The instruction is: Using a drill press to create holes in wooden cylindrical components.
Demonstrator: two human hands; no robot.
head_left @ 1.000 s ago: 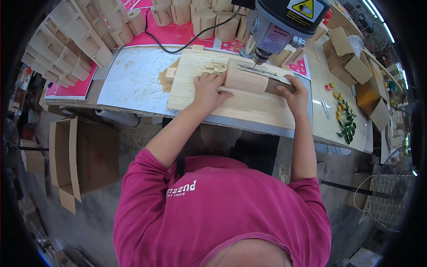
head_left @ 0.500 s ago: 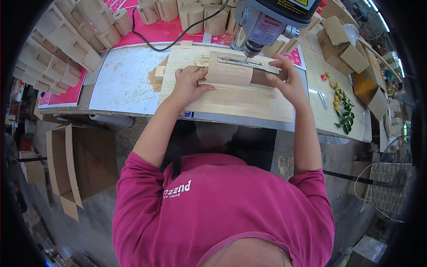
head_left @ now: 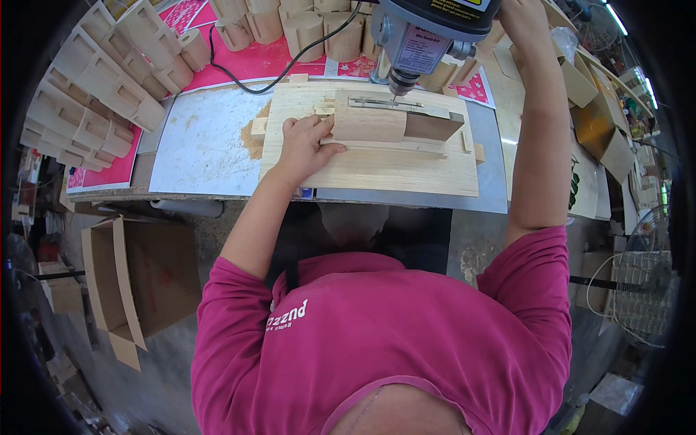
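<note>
we see the wooden block [head_left: 370,125] a little above the middle of the frame, lying on a flat pale wooden board [head_left: 341,174], its slotted top facing up. a narrow metal strip [head_left: 384,106] lies along that slot, and a darker brown piece [head_left: 433,127] adjoins the block on the right. our left hand [head_left: 301,148] is at the block's left end, half open, the thumb spread from the curved fingers and its fingertips touching the wood; we cannot tell how firmly it grips. our right hand [head_left: 528,27] is raised to the upper right of the frame, beside the drill [head_left: 435,29]; its fingers are partly cut off by the top edge, so we cannot tell how far open it is or what it has hold of. the drill bit [head_left: 395,96] points down just over the slot, and we cannot tell whether it touches. sawdust [head_left: 254,145] lies to the left of the board, on a white sheet [head_left: 196,148]. hollowed wooden pieces [head_left: 101,90] stand in rows at the upper left, a black cable [head_left: 319,45] curves across the top, and an open cardboard box [head_left: 163,272] sits at the lower left.
</note>
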